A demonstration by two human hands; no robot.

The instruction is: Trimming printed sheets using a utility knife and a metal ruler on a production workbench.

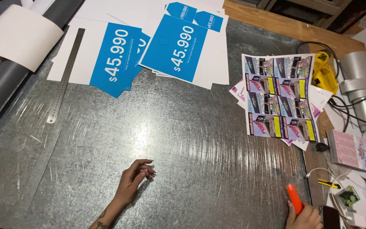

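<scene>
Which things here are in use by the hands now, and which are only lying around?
In use:
right hand holding the orange cutter
left hand resting on the metal table

Lying about:
steel ruler
blue price sheets
colourful flyer sheet
yellow tool
phone

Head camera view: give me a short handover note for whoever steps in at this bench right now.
Left hand: empty, fingers curled, resting on the scratched grey metal tabletop.
Right hand: gripping an orange utility knife at the table's right edge.
Steel ruler: lying far left, partly over the white-and-blue price sheets.
Sheet of small colourful flyers: on a stack at right, apparently uncut.
Done: no cuts visible.
Left: the sheets appear whole; the centre holds no sheet.
</scene>
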